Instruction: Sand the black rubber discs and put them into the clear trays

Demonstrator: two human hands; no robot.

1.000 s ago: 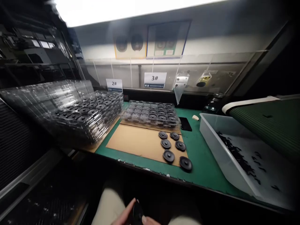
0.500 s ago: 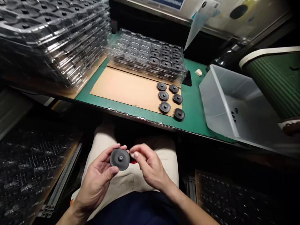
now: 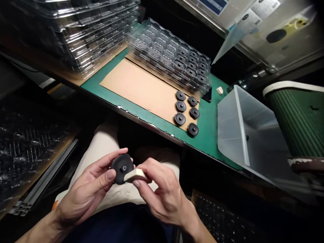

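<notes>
Held a black disc (image 3: 117,163) above the lap (image 3: 116,195), pinched at its rim between thumb and fingers of the left hand (image 3: 92,184), likely to leave the stemmed face clear; pinched a cream block (image 3: 138,174) in the right hand (image 3: 162,190), tip-first at the disc's 5 o'clock edge; had six similar discs (image 3: 178,118) in two columns at 1 o'clock, seemingly for easy counting

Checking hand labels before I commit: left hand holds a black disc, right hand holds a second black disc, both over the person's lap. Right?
One error: the right hand holds a small cream block, not a second disc, as the head view shows. The left hand does hold a black disc, and both are over the lap.
</notes>
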